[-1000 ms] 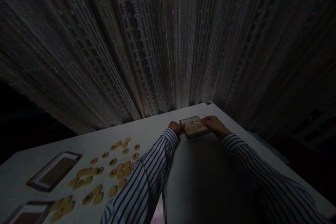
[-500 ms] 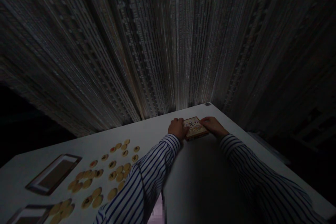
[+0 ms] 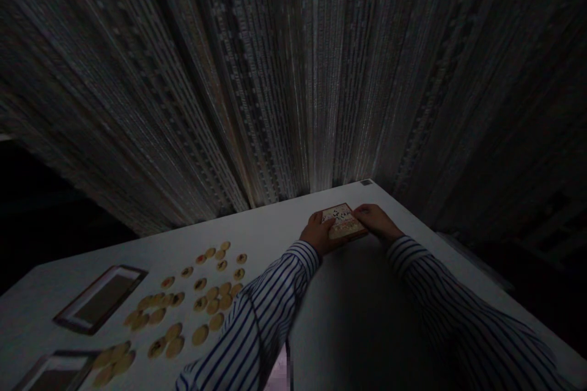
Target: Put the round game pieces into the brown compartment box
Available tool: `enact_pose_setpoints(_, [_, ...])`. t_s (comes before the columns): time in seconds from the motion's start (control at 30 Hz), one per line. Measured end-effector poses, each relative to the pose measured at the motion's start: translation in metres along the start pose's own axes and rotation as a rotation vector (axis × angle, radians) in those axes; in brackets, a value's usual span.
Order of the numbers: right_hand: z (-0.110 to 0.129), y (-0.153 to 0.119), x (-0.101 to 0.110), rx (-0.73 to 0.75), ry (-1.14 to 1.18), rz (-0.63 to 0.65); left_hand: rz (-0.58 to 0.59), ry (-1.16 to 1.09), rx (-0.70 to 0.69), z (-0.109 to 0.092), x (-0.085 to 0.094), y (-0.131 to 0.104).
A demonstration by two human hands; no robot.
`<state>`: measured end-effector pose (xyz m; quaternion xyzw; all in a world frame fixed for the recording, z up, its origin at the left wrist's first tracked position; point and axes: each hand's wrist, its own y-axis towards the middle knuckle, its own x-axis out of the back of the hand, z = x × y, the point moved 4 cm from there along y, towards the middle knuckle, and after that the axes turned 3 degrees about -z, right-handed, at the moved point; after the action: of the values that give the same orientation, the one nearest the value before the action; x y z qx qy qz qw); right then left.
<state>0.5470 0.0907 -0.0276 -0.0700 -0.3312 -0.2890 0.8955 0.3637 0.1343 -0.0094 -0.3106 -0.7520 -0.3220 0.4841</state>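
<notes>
A flat box (image 3: 345, 224) with a printed lid showing dark characters lies on the white table, close to its far right corner. My left hand (image 3: 318, 234) grips its left side, thumb lying on the lid. At the opposite side, my right hand (image 3: 378, 222) pinches the box's right edge, its fingers closed; the fingertips are partly hidden. Left of my left forearm, several round wooden Chinese chess pieces (image 3: 200, 335) are scattered on the table, some marked with dark or red characters.
Two shallow open trays, an upper one (image 3: 59, 319) and a lower one (image 3: 25, 380), lie at the left of the white table (image 3: 270, 223). A grey striped curtain (image 3: 284, 73) hangs along the table's far edge. The scene is dim.
My left hand has shifted down along the box's left side, its thumb now further onto the lid. My right hand stays at the right edge. The view has moved slightly.
</notes>
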Motion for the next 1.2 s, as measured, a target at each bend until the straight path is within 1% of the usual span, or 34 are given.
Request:
enact_pose_setpoints(0.2, [0.008,-0.005,0.005,0.032,-0.108,0.013,-0.013,0.012,-0.018,0.0,-0.001,-0.001])
enact_pose_setpoints(0.3, [0.011,-0.011,0.006,0.088,-0.147,0.018,-0.038,0.03,-0.025,-0.001,-0.002,-0.001])
enact_pose_setpoints(0.47, [0.013,-0.031,0.007,0.258,-0.177,0.042,-0.056,0.092,-0.054,-0.001,0.0,-0.005])
enact_pose_setpoints(0.57, [0.011,-0.045,0.007,0.409,-0.17,0.134,-0.012,0.11,-0.083,0.0,0.001,-0.009])
enact_pose_setpoints(0.6, [0.011,-0.048,0.007,0.478,-0.19,0.15,0.01,0.111,-0.093,0.001,0.001,-0.009])
enact_pose_setpoints(0.67, [0.006,-0.053,0.009,0.537,-0.245,0.144,0.04,0.111,-0.104,0.003,0.0,-0.01])
enact_pose_setpoints(0.83, [-0.009,-0.05,0.008,0.546,-0.324,0.127,0.054,0.116,-0.085,0.006,-0.004,-0.009])
enact_pose_setpoints(0.97, [-0.011,-0.049,0.006,0.551,-0.341,0.106,0.053,0.127,-0.096,0.006,-0.006,-0.009])
enact_pose_setpoints(1.13, [-0.005,-0.053,0.006,0.563,-0.37,0.094,-0.06,0.113,-0.104,0.006,-0.008,-0.012])
enact_pose_setpoints(1.2, [-0.004,-0.055,0.007,0.557,-0.381,0.076,-0.086,0.099,-0.096,0.007,-0.008,-0.015])
